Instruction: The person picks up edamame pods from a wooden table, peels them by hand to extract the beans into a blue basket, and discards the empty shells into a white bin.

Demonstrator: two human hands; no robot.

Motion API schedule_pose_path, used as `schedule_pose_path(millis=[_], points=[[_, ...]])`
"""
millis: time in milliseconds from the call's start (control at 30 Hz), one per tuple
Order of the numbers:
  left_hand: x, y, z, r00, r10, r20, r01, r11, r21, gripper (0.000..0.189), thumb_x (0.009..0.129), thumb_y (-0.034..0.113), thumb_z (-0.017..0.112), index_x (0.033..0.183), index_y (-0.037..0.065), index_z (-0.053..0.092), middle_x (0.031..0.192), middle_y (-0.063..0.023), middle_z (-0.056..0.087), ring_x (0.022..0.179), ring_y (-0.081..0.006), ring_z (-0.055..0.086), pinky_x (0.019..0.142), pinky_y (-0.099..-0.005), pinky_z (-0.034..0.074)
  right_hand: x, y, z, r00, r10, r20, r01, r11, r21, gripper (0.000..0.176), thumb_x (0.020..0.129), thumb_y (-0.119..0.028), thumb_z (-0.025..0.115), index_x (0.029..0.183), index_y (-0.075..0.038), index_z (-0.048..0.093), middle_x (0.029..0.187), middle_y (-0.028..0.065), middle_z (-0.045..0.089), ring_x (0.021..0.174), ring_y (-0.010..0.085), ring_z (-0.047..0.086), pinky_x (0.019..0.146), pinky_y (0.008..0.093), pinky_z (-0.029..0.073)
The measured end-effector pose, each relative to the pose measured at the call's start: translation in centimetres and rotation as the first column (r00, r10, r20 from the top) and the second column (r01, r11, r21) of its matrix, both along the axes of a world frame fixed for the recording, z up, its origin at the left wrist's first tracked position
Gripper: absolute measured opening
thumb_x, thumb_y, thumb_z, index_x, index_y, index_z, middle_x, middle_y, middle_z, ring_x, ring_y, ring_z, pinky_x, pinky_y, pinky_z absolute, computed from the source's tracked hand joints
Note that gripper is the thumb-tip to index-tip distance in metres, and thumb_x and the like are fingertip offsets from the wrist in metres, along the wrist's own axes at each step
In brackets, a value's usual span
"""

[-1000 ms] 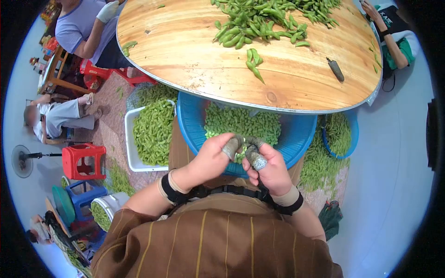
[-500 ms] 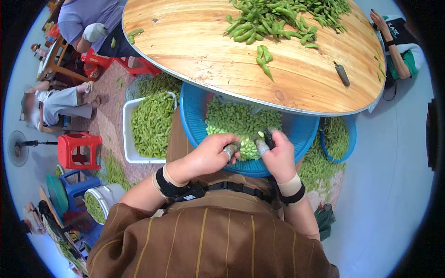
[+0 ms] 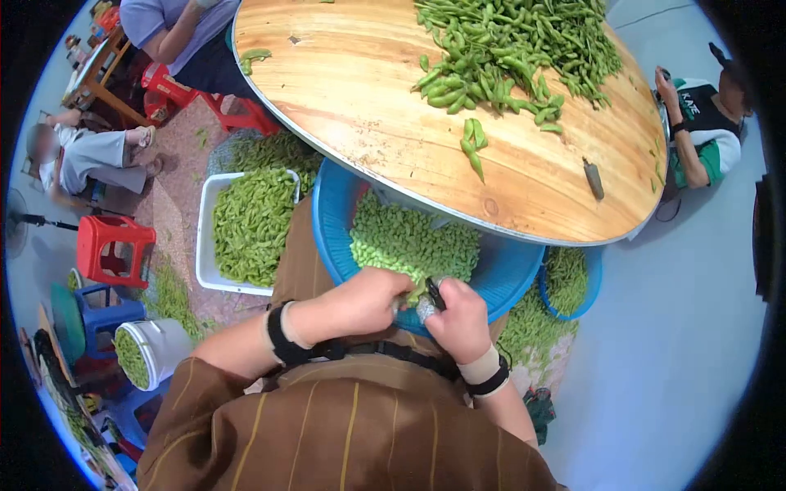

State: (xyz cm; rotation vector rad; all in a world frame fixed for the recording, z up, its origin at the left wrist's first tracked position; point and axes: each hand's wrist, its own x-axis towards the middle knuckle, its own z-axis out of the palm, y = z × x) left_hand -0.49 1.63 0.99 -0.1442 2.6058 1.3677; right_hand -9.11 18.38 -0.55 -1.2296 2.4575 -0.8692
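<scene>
At the left, a white bin (image 3: 237,286) heaped with pods (image 3: 254,233) stands beside the person's leg. Next comes the left hand (image 3: 368,300), its fingertips pinched on what looks like a pod (image 3: 417,292), held between the two hands above the near side of the blue tub (image 3: 326,225). Half a second ago the hands were apart over the beans (image 3: 417,245); now they have come together, nearer the body, so both seem to be at work on this one pod. The right hand (image 3: 460,319) is curled in against it, with a dark thing (image 3: 435,293) by the thumb; tool or finger cover, I cannot tell.

As for edges, the tub's left wall is well apart from the left hand, while its near rim runs below both hands. The worktop (image 3: 327,98), bearing a pile (image 3: 524,57), overhangs the far side, so its curved edge limits reach forward; the open room lies between that edge and the brown shirt (image 3: 352,434). Farther right, past the tub, a blue basket (image 3: 596,282) stands well apart from the right hand.
</scene>
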Motion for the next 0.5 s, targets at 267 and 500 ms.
schedule_pose_path(millis=[267,500], points=[[7.9,-7.8,-1.2,0.860,0.448,-0.245,-0.491,0.591,-0.640,0.031,0.077,0.009,0.063,0.108,0.009,0.062,0.112,-0.0203,0.057,0.093,-0.0379,0.059,0.081,-0.0432,0.048,-2.7,-1.1,5.9,0.998,-0.065,0.022,0.067,0.991,-0.113,0.024,0.070,-0.005,0.061,0.094,-0.002,0.059,0.091,0.0188,0.060,0.081,0.0349,0.059,0.067,0.0395,0.049],[5.6,-8.0,1.9,0.858,0.437,-0.270,-0.493,0.849,-0.191,0.029,0.077,0.003,0.064,0.105,0.002,0.061,0.106,-0.0181,0.059,0.086,-0.0295,0.063,0.073,-0.0351,0.052,-7.6,-7.6,7.3,0.867,-0.289,-0.407,0.229,0.955,-0.191,0.024,0.071,-0.003,0.061,0.094,-0.002,0.055,0.082,0.0169,0.056,0.075,0.0372,0.055,0.065,0.0434,0.045]])
